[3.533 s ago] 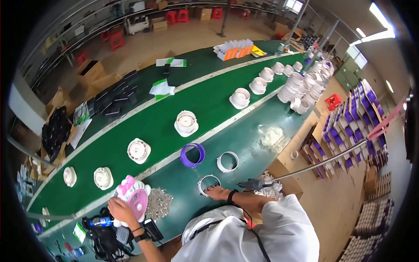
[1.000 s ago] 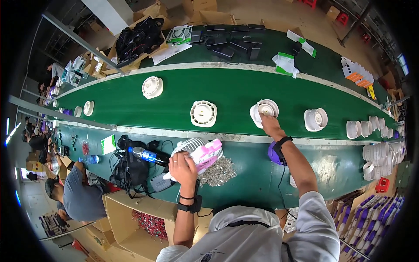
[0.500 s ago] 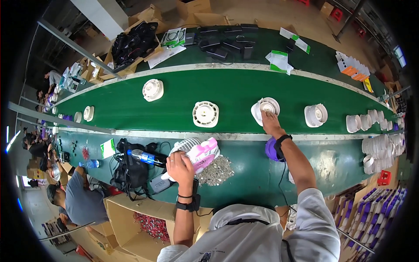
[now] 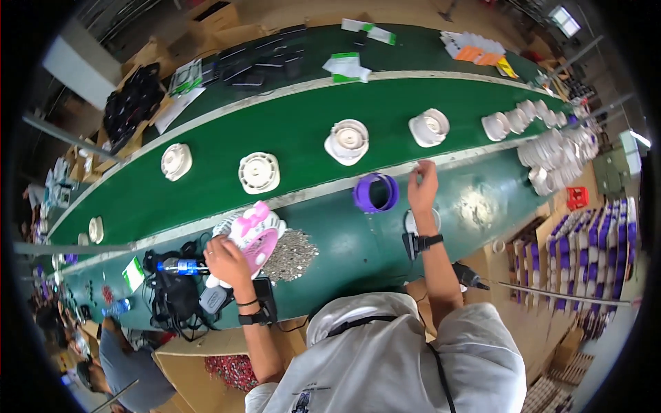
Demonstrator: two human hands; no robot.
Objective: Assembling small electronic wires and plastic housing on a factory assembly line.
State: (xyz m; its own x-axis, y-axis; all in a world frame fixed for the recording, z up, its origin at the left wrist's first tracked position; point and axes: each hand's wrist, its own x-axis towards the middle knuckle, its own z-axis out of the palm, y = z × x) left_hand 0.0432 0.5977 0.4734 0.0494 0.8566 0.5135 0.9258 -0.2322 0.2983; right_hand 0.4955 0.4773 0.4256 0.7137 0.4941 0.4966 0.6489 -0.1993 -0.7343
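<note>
My left hand [image 4: 228,263] grips the left side of a pink-and-white, cat-shaped fan housing [image 4: 260,248], which lies tilted on the green worktable. Beside the housing is a heap of small silvery metal parts [image 4: 292,256]. My right hand [image 4: 423,189] hangs over the table near the belt's edge, fingers loosely bent, nothing visible in it. Just left of it stands a purple ring [image 4: 376,193]. Partly behind my right wrist is a white round piece [image 4: 411,221]. On the green belt, a white stepped round base [image 4: 348,141] stands beyond the purple ring.
Along the belt stand more white bases [image 4: 259,173], and stacked white parts [image 4: 551,162] crowd the right end. A blue-labelled bottle [image 4: 180,266] and black bag [image 4: 169,296] lie left of the housing. An open carton [image 4: 186,365] holds red parts. Racks [image 4: 578,255] stand at right.
My right hand has left the white base on the belt and drawn back over the table, uncovering the purple ring. My left hand stays on the fan housing. The view has swung to the right.
</note>
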